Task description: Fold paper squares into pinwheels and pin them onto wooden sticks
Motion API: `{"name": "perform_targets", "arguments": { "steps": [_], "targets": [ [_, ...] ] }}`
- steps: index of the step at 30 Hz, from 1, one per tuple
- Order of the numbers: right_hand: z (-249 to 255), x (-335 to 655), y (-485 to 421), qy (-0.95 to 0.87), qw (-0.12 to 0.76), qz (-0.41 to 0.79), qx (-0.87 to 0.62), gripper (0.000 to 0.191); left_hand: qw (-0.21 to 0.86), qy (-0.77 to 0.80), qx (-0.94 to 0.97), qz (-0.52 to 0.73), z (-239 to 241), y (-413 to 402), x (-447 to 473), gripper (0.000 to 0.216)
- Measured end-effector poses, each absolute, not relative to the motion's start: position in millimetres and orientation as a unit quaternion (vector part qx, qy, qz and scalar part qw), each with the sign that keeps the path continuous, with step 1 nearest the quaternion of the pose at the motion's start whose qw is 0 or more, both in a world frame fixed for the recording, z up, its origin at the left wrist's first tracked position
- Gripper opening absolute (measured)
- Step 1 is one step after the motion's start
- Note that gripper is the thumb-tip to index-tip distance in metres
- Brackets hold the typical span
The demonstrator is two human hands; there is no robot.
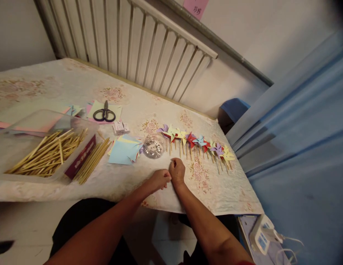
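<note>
My left hand (pixel 160 179) and my right hand (pixel 177 171) meet at the table's near edge, fingers curled and pinched together. What they pinch is too small to make out. Just beyond them lies a row of several paper pinwheels (pixel 197 141) on wooden sticks, in purple, yellow, red and blue. A small clear dish of shiny pins (pixel 153 146) stands to the left of the row. A stack of cut blue and yellow paper squares (pixel 124 150) lies beside the dish.
A clear plastic box of wooden sticks (pixel 48 151) stands at the left, more sticks (pixel 92 162) beside it. Black scissors (pixel 104 113) lie on coloured paper sheets. A radiator (pixel 138 44) runs behind the flowered tablecloth (pixel 221 191). Blue curtain (pixel 304 147) at right; power strip (pixel 262 235) below.
</note>
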State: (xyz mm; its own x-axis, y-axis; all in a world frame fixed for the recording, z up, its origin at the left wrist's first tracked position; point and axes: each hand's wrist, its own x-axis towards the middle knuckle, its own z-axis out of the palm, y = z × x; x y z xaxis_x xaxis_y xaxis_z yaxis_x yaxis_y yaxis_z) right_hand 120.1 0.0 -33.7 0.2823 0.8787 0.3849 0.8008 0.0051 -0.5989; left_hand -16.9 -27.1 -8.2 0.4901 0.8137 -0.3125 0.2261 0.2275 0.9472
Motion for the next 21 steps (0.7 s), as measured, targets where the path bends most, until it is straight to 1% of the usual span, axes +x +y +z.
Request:
{"name": "perform_targets", "arguments": {
  "steps": [7,11,14,17,19,21],
  "targets": [
    [-33.7,119.8,-3.1,-0.600,0.370,0.042,-0.708,0.026,0.631,0.454,0.581,0.240,-4.0,-26.7,-20.0,0.005],
    [-30.5,120.8,-4.1,-0.594,0.387,0.058,-0.703,0.025,0.627,0.463,0.570,0.258,-12.8,-22.0,-17.1,0.003],
    [-24.3,121.0,-3.3,-0.549,0.423,0.105,-0.714,0.021,0.628,0.468,0.558,0.274,-18.8,-19.9,-14.8,0.003],
    [-11.7,114.0,-4.9,-0.480,0.475,0.170,-0.718,0.018,0.622,0.473,0.567,0.259,-17.3,-22.2,-15.8,0.004],
    [1.5,102.2,-8.3,-0.487,0.498,0.210,-0.686,0.018,0.613,0.475,0.577,0.257,-13.5,-24.7,-17.1,0.006],
    [17.4,85.5,-12.3,-0.544,0.489,0.243,-0.637,0.019,0.595,0.487,0.576,0.277,-8.9,-25.9,-16.4,0.007]
  ]
}}
